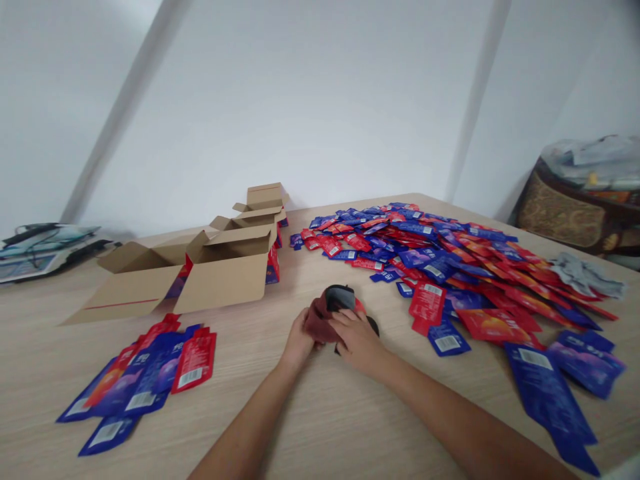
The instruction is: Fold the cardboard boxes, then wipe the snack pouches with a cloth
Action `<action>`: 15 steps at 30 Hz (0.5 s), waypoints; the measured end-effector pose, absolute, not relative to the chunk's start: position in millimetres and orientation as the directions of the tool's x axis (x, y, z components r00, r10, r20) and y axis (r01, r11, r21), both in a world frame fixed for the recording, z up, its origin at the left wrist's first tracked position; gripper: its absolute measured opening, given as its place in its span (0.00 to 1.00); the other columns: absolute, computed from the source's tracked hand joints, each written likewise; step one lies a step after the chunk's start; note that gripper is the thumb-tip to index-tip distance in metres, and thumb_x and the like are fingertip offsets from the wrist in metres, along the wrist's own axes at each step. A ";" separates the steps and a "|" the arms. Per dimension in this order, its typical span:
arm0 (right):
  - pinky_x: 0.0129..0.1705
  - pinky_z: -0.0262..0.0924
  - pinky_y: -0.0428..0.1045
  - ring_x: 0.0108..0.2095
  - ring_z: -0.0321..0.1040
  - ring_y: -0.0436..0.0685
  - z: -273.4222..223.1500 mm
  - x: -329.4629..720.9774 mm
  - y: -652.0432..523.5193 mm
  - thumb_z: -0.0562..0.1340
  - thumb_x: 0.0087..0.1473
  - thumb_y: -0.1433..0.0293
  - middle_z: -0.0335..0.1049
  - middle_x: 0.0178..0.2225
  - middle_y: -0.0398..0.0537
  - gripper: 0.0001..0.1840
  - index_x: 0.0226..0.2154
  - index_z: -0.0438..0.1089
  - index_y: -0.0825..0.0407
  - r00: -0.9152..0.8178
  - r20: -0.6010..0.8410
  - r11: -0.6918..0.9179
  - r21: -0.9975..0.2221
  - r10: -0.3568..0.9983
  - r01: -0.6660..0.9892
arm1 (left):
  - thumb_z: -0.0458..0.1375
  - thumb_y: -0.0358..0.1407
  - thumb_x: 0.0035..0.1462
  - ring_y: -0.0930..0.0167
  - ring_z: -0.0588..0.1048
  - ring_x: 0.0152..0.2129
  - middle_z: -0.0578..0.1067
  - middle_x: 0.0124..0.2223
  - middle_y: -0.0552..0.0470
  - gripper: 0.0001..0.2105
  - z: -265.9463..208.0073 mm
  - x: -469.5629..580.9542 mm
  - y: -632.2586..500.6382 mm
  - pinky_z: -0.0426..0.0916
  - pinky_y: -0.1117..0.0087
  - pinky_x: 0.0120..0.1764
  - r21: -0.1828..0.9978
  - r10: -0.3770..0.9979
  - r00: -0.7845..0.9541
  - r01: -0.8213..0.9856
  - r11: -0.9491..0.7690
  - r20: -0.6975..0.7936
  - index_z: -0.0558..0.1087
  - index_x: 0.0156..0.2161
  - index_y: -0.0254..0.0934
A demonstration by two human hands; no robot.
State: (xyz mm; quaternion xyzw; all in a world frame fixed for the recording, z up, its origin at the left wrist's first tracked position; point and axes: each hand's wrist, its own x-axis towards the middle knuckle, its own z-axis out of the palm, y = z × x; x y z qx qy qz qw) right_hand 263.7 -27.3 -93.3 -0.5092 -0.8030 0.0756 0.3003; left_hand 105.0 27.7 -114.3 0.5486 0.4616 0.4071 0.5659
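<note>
Between my hands, over the middle of the table, is a folded maroon and black cloth cap with a grey inside. My left hand is closed on its left side, thumb and fingertips partly hidden by the fabric. My right hand lies over the right side with its fingers curled on the cloth. A bit of orange-red and a dark rounded edge show beyond the right hand; part of the cap is covered by it.
Open cardboard boxes stand in a row at left. Before them lies a small stack of red and blue pouches. A large pile of similar pouches spreads right, with a grey cloth on it. A chair stands beyond.
</note>
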 end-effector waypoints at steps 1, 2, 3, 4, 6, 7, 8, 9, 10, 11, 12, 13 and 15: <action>0.54 0.45 0.57 0.53 0.52 0.59 -93.1 260.1 -27.0 0.55 0.47 0.76 0.64 0.51 0.48 0.25 0.50 0.64 0.49 -0.324 0.357 0.457 -0.401 0.876 0.794 | 0.58 0.40 0.43 0.78 0.61 0.08 0.65 0.13 0.62 0.15 -113.7 105.6 26.5 0.53 0.78 0.14 0.997 0.970 0.233 0.051 0.051 -0.062 0.64 0.37 0.35; 0.53 0.45 0.56 0.52 0.53 0.58 -92.7 259.1 -25.5 0.54 0.48 0.76 0.66 0.50 0.48 0.23 0.48 0.66 0.49 -0.326 0.320 0.436 -0.385 0.890 0.814 | 0.58 0.39 0.43 0.78 0.61 0.08 0.65 0.13 0.63 0.15 -112.8 106.3 25.3 0.52 0.79 0.13 0.998 0.971 0.235 0.058 0.034 -0.047 0.63 0.36 0.36; 0.51 0.46 0.55 0.52 0.54 0.58 -92.2 260.5 -23.0 0.54 0.49 0.77 0.67 0.49 0.46 0.22 0.47 0.67 0.48 -0.314 0.293 0.411 -0.375 0.903 0.831 | 0.58 0.37 0.42 0.79 0.61 0.08 0.65 0.13 0.63 0.15 -111.7 107.2 24.3 0.52 0.79 0.13 0.998 0.969 0.246 0.064 0.022 -0.037 0.62 0.36 0.36; 0.50 0.46 0.55 0.51 0.54 0.57 -91.8 263.9 -19.9 0.53 0.50 0.77 0.67 0.48 0.45 0.21 0.46 0.67 0.46 -0.299 0.275 0.387 -0.364 0.914 0.847 | 0.59 0.35 0.41 0.79 0.61 0.08 0.66 0.14 0.63 0.16 -110.4 108.1 23.4 0.52 0.80 0.13 0.998 0.965 0.261 0.066 0.021 -0.038 0.61 0.36 0.36; 0.48 0.47 0.54 0.51 0.54 0.58 -91.3 275.0 -13.1 0.52 0.51 0.77 0.66 0.49 0.45 0.22 0.47 0.67 0.45 -0.242 0.266 0.325 -0.337 0.933 0.884 | 0.59 0.34 0.39 0.79 0.61 0.08 0.67 0.16 0.63 0.17 -108.2 109.0 22.4 0.52 0.80 0.13 0.998 0.960 0.275 0.063 0.028 -0.044 0.60 0.36 0.37; 0.47 0.48 0.54 0.51 0.54 0.58 -91.4 281.8 -10.0 0.52 0.51 0.77 0.66 0.49 0.46 0.22 0.48 0.66 0.46 -0.198 0.265 0.280 -0.323 0.944 0.904 | 0.60 0.33 0.39 0.80 0.61 0.08 0.67 0.16 0.63 0.18 -107.5 108.7 22.5 0.52 0.80 0.12 0.998 0.961 0.271 0.060 0.034 -0.049 0.60 0.37 0.37; 0.47 0.48 0.54 0.51 0.54 0.59 -91.8 288.9 -7.2 0.52 0.51 0.76 0.66 0.50 0.47 0.22 0.48 0.66 0.47 -0.150 0.259 0.229 -0.310 0.954 0.923 | 0.60 0.34 0.39 0.79 0.62 0.08 0.67 0.17 0.64 0.18 -106.9 107.6 22.9 0.52 0.80 0.12 0.997 0.962 0.266 0.059 0.040 -0.055 0.59 0.37 0.37; 0.47 0.48 0.54 0.51 0.54 0.59 -92.4 295.9 -5.0 0.52 0.52 0.76 0.66 0.50 0.48 0.22 0.48 0.66 0.48 -0.102 0.251 0.177 -0.299 0.963 0.938 | 0.60 0.34 0.39 0.79 0.62 0.08 0.66 0.17 0.64 0.18 -106.6 105.8 23.7 0.52 0.80 0.12 0.997 0.963 0.261 0.062 0.047 -0.062 0.59 0.37 0.37; 0.47 0.48 0.54 0.50 0.54 0.60 -93.1 302.3 -3.5 0.51 0.52 0.75 0.66 0.49 0.49 0.21 0.48 0.66 0.49 -0.060 0.241 0.131 -0.291 0.969 0.948 | 0.60 0.34 0.39 0.79 0.62 0.08 0.66 0.17 0.64 0.18 -106.5 103.7 24.6 0.52 0.80 0.12 0.996 0.964 0.257 0.069 0.056 -0.072 0.59 0.38 0.37; 0.47 0.48 0.54 0.50 0.55 0.61 -93.9 307.5 -2.7 0.51 0.52 0.74 0.66 0.49 0.50 0.21 0.48 0.67 0.50 -0.028 0.232 0.095 -0.285 0.972 0.954 | 0.60 0.34 0.39 0.79 0.62 0.08 0.66 0.17 0.64 0.19 -106.5 101.4 25.7 0.51 0.80 0.11 0.994 0.963 0.253 0.084 0.067 -0.087 0.59 0.38 0.37; 0.47 0.48 0.54 0.50 0.55 0.61 -94.6 311.3 -2.8 0.51 0.52 0.73 0.66 0.49 0.51 0.21 0.48 0.67 0.51 -0.004 0.228 0.070 -0.282 0.974 0.957 | 0.60 0.35 0.39 0.79 0.62 0.07 0.66 0.17 0.65 0.19 -106.8 99.5 26.7 0.50 0.80 0.11 0.991 0.962 0.252 0.104 0.081 -0.105 0.58 0.38 0.37; 0.48 0.48 0.54 0.50 0.55 0.61 -95.1 313.3 -3.9 0.51 0.52 0.73 0.66 0.49 0.51 0.21 0.48 0.67 0.51 0.017 0.233 0.052 -0.284 0.972 0.957 | 0.60 0.35 0.39 0.79 0.61 0.07 0.65 0.17 0.65 0.20 -107.3 98.1 27.6 0.49 0.80 0.11 0.988 0.960 0.251 0.125 0.091 -0.120 0.58 0.38 0.37; 0.50 0.47 0.54 0.51 0.54 0.61 -95.4 311.2 -8.5 0.52 0.51 0.74 0.65 0.51 0.51 0.23 0.50 0.65 0.52 0.047 0.280 0.042 -0.305 0.959 0.951 | 0.60 0.35 0.40 0.79 0.60 0.06 0.65 0.16 0.65 0.20 -108.8 97.5 28.6 0.48 0.80 0.11 0.982 0.959 0.249 0.162 0.096 -0.134 0.58 0.39 0.37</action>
